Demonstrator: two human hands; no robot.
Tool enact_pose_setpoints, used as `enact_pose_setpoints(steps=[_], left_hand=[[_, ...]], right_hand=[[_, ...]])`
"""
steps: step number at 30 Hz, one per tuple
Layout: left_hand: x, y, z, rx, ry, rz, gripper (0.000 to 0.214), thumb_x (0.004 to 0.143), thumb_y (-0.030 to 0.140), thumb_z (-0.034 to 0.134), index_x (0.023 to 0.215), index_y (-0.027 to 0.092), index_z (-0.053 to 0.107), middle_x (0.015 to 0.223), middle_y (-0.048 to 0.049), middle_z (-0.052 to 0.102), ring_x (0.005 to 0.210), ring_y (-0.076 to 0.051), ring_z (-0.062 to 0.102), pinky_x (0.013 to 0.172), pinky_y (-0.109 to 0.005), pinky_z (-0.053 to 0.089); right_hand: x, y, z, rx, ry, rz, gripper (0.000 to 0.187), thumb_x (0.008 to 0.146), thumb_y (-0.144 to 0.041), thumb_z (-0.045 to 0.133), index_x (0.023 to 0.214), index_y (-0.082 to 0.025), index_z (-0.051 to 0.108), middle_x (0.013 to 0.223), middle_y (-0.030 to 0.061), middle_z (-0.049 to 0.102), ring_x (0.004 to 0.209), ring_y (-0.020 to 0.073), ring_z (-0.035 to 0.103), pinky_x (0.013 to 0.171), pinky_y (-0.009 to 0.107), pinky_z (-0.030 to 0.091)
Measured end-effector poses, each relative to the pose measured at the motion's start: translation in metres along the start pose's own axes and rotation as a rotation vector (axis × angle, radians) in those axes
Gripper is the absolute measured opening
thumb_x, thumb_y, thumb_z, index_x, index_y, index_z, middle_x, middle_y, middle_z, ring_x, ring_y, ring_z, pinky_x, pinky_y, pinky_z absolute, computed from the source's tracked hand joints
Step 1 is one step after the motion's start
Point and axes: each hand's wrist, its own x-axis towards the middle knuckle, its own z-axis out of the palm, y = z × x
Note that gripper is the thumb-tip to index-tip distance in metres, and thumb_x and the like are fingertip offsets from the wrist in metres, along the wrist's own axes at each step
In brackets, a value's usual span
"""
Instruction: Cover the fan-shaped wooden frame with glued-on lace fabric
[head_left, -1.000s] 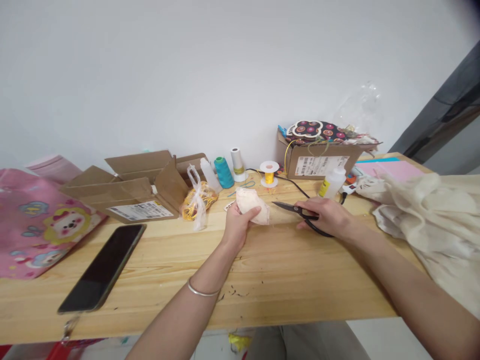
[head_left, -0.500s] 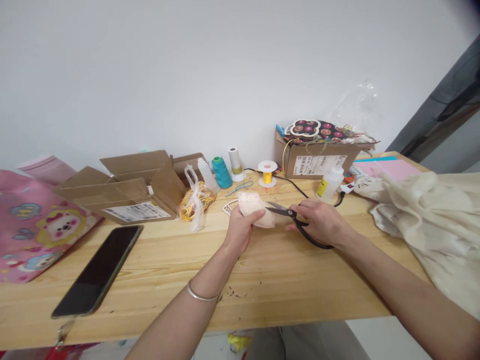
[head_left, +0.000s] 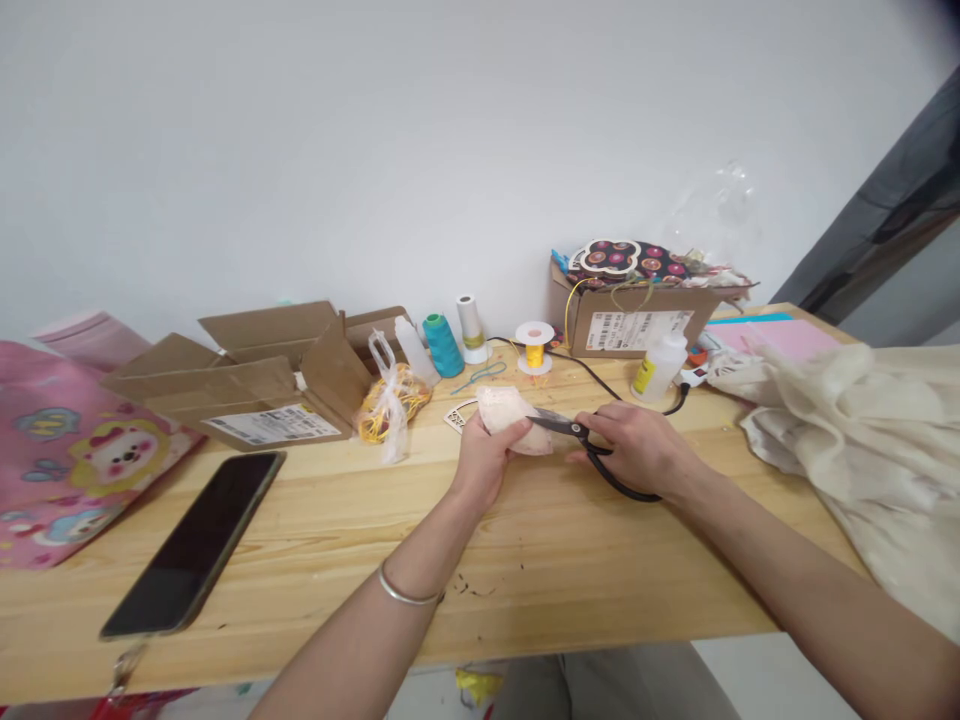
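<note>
Pinched in my left hand is a small piece of cream fabric, held up over the table with my thumb on its front. My right hand grips a pair of black-handled scissors, its fingers wrapped round the handle loops. The scissor blades point left and lie against the right part of the fabric, close to my left thumb; they look nearly closed. Just behind my left hand, a pale cut-out openwork piece lies on the table, partly hidden.
Along the wall stand an open cardboard box, a teal thread cone, a yellow thread spool, a bottle and a full box. A phone lies left; cream cloth is heaped right.
The scissor blades have come closer together and moved slightly left against the fabric. My left hand keeps its hold on the fabric in nearly the same place.
</note>
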Motion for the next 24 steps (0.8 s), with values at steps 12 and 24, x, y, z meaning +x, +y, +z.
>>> enact_pose_setpoints(steps=[12, 24], left_hand=[[-0.0007, -0.0012, -0.001, -0.043, 0.031, -0.04, 0.038, 0.053, 0.015, 0.073, 0.088, 0.014, 0.058, 0.083, -0.0045, 0.067, 0.072, -0.017, 0.062, 0.065, -0.03, 0.051], [-0.0007, -0.0001, 0.0029, -0.092, 0.095, -0.075, 0.038, 0.052, 0.01, 0.073, 0.086, 0.014, 0.057, 0.078, -0.0021, 0.066, 0.067, -0.015, 0.062, 0.061, -0.028, 0.051]], right_hand=[[0.0005, -0.003, -0.0052, -0.105, -0.045, 0.036, 0.034, 0.078, -0.047, 0.047, 0.091, -0.019, 0.061, 0.072, 0.0056, 0.063, 0.068, 0.0176, 0.056, 0.051, 0.025, 0.029], [0.0022, -0.0011, -0.0007, -0.152, -0.026, 0.027, 0.034, 0.08, -0.047, 0.045, 0.09, -0.019, 0.061, 0.071, 0.0065, 0.063, 0.068, 0.0178, 0.055, 0.05, 0.025, 0.025]])
